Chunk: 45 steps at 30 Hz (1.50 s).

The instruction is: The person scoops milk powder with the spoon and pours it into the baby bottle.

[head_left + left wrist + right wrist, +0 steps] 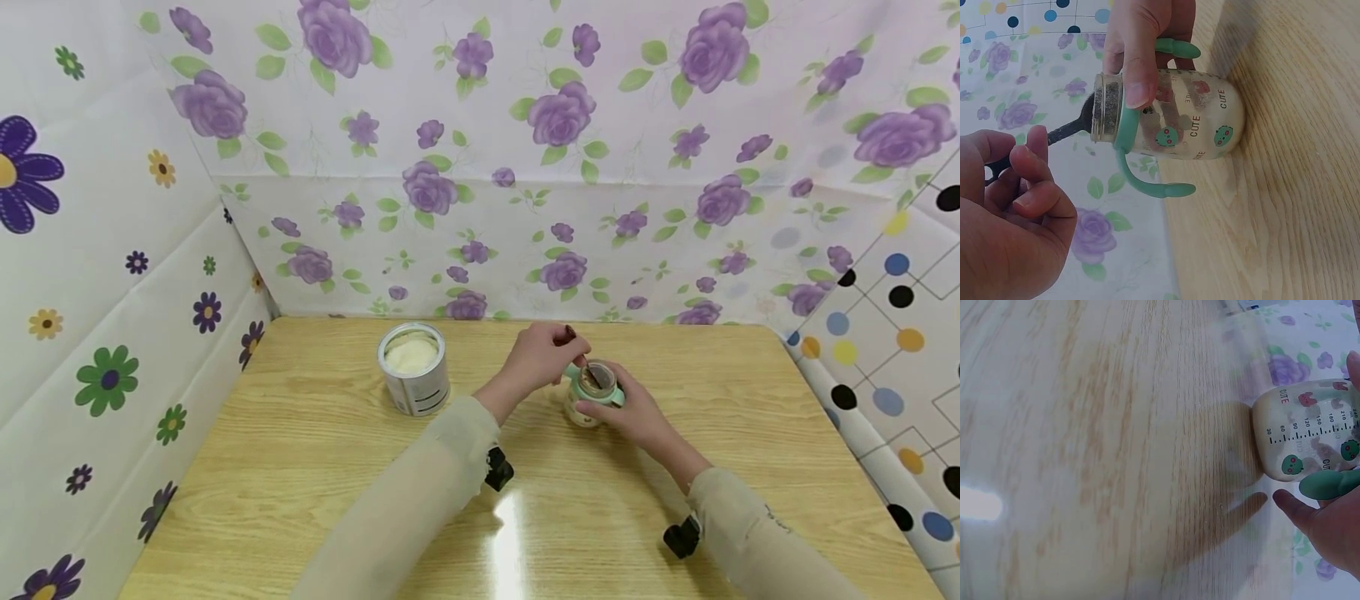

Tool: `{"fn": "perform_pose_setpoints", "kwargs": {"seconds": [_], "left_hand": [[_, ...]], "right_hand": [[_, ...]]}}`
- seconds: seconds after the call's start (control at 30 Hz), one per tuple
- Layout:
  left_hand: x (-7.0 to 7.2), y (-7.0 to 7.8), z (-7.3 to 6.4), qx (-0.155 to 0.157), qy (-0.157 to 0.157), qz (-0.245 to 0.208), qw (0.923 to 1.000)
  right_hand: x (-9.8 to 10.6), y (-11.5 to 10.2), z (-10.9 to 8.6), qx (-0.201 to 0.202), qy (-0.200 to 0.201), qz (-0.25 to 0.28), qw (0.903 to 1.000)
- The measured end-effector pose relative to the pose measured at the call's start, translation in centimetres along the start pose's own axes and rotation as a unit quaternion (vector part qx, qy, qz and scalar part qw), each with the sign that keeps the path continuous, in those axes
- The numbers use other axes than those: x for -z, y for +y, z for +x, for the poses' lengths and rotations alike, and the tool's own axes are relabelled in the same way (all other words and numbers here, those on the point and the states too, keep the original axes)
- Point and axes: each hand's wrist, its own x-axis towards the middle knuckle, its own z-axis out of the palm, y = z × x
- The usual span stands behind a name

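A baby bottle with a mint-green collar and two side handles stands upright on the table, its lid off. "CUTE" lettering, small cartoon faces and a measuring scale mark the clear body. My right hand grips the bottle around its neck, thumb near the collar in the left wrist view. Over the mouth, my left hand pinches the handle of a dark spoon. The spoon slants down into the bottle's open neck, where its bowl is partly hidden behind the rim.
To the left of the hands stands an open can with pale cream powder inside. Flowered cloth hangs behind the wooden table, and patterned cloth borders both sides. Each wrist carries a small black camera.
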Motion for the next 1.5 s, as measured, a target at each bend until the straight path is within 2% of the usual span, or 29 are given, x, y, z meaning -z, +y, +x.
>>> {"fn": "perform_pose_setpoints", "kwargs": {"seconds": [0.17,0.5,0.67,0.87,1.13,1.27,1.4,1.5], "left_hand": [[0.1,-0.1,0.1,-0.021,0.002,0.006,0.9998],[-0.9,-0.4,0.1,-0.054,0.059,0.010,0.9967],[-1.0,-0.4,0.2,-0.050,0.070,0.004,0.9963],[-0.9,-0.2,0.1,-0.035,0.066,-0.002,0.9972],[-0.1,0.6,-0.5,-0.042,0.049,0.004,0.9979],[0.5,1.0,-0.5,-0.043,0.053,0.009,0.9977],[1.5,1.9,-0.7,-0.057,0.054,0.004,0.9969],[2.4,2.9,-0.9,-0.059,0.050,-0.016,0.9969]], "right_hand": [[0.0,0.1,0.0,0.003,0.002,0.001,1.0000],[0.0,0.2,0.1,0.004,0.002,0.000,1.0000],[0.0,0.2,0.1,0.009,0.003,-0.002,1.0000],[0.1,0.1,0.1,0.013,0.002,-0.003,0.9999],[0.1,0.0,0.0,0.009,0.000,-0.013,0.9999],[0.2,-0.1,0.0,0.010,-0.007,-0.010,0.9999],[0.2,-0.1,-0.1,0.011,-0.010,-0.003,0.9999],[0.3,0.2,0.0,0.010,-0.010,-0.005,0.9999]]}}
